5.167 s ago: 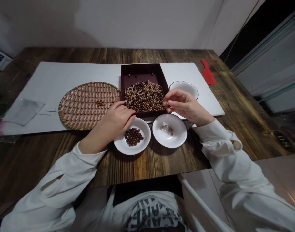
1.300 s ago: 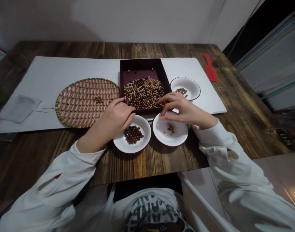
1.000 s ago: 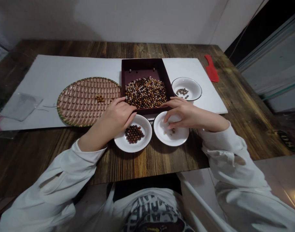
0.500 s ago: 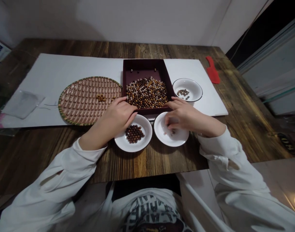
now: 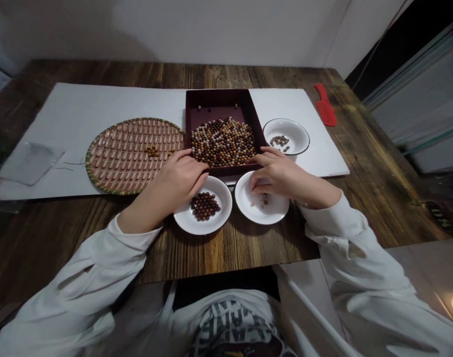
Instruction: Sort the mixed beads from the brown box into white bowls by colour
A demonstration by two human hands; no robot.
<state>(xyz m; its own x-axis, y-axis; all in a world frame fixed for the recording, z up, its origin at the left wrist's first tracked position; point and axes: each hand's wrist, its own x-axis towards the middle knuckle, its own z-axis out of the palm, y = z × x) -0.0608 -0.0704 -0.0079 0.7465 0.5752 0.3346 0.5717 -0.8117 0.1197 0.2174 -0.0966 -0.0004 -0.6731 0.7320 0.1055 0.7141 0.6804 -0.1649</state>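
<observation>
Right hand (image 5: 278,174) has dropped over the white dish (image 5: 261,210), fingers curled; left hand (image 5: 176,179) unmoved.

Few small brown beads (image 5: 264,200) in near-right white dish (image 5: 249,210)

In front of me the dark wooden tabletop (image 5: 81,233) carries a broad white sheet (image 5: 81,114) across its far half. Two white dishes (image 5: 202,225) (image 5: 261,215) sit directly on the wood just beside its near edge, a red comb (image 5: 325,105) to the far right.
</observation>
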